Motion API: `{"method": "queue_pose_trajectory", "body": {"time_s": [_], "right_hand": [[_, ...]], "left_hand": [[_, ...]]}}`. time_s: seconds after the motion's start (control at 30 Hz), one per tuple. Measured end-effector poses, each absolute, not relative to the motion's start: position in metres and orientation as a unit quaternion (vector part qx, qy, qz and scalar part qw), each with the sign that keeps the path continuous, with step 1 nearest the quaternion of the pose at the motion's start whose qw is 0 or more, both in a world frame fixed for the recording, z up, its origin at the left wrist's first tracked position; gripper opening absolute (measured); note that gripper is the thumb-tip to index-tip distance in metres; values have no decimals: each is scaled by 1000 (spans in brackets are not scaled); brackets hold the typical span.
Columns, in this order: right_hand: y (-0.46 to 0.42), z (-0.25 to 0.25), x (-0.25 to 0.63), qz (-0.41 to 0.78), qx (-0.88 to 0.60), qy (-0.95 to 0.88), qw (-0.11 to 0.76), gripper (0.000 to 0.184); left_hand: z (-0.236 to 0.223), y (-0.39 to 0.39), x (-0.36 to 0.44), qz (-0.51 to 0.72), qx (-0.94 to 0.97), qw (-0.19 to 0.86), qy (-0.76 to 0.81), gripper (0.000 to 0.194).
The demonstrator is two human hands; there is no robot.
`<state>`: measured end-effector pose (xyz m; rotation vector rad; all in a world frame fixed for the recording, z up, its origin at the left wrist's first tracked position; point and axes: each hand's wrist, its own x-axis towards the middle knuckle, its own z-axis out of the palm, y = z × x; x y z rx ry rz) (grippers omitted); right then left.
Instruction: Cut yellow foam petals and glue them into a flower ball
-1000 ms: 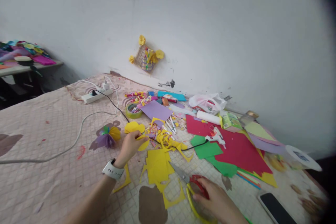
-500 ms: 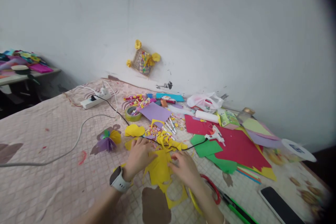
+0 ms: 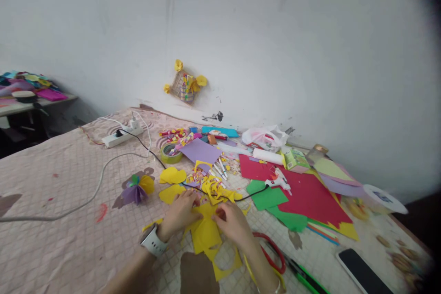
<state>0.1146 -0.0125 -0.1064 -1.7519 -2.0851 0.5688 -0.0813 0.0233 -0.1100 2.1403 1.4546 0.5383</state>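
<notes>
Cut yellow craft sheet (image 3: 206, 234) lies in front of me, with round holes in its near part. My left hand (image 3: 182, 213), with a white-strapped watch on its wrist, is at the sheet's left edge, thumb and curled fingers on the yellow material. On the other side, my right hand (image 3: 232, 223) has its thumb and bent fingers at the sheet's right edge. The fingertips are partly hidden. Just beyond the hands are yellow cut-off strips (image 3: 215, 189) and flat yellow pieces (image 3: 172, 175). Red-handled scissors (image 3: 283, 262) lie partly under my right forearm.
A glue gun (image 3: 279, 181) rests on red sheet (image 3: 315, 197), its black cord crossing the scraps. Green pieces (image 3: 267, 195), a green cutter (image 3: 306, 280) and a phone (image 3: 361, 271) lie right. Left are a purple-yellow flower (image 3: 138, 189), tape (image 3: 171, 154) and a power strip (image 3: 122, 138).
Both hands stay at the yellow sheet. My right hand's fingers have curled in more, and my left thumb has drawn back slightly. The whole view has shifted a little.
</notes>
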Motion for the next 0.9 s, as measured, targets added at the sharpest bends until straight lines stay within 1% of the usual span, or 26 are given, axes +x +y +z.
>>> {"method": "queue_pose_trajectory", "body": {"time_s": [0.13,0.23,0.33,0.4,0.47,0.53,0.63,0.73,0.8,0.9], "right_hand": [[-8,-110,109,210,-610,-737,199,12],[-7,-109,110,223,-602,-735,220,13],[-10,-94,116,246,-583,-730,258,19],[-14,-75,122,270,-560,-729,288,26],[-16,-53,129,297,-525,-734,313,36],[-15,-33,137,311,-496,-737,338,40],[-10,-17,147,272,-496,-717,407,32],[-7,-12,155,234,-459,-735,442,42],[-8,-9,158,240,-417,-767,425,36],[-12,-3,163,267,-375,-789,407,17]], "left_hand": [[-113,24,-79,226,768,277,532,3],[-112,25,-78,268,747,309,524,7],[-102,27,-82,321,724,351,500,6],[-87,30,-85,363,707,377,476,8],[-68,34,-88,400,684,402,458,15],[-47,38,-87,425,660,432,445,21],[-19,41,-77,441,627,482,423,27],[-3,40,-61,435,603,534,402,29],[2,38,-50,428,590,562,391,31],[5,35,-38,435,573,579,384,32]]}}
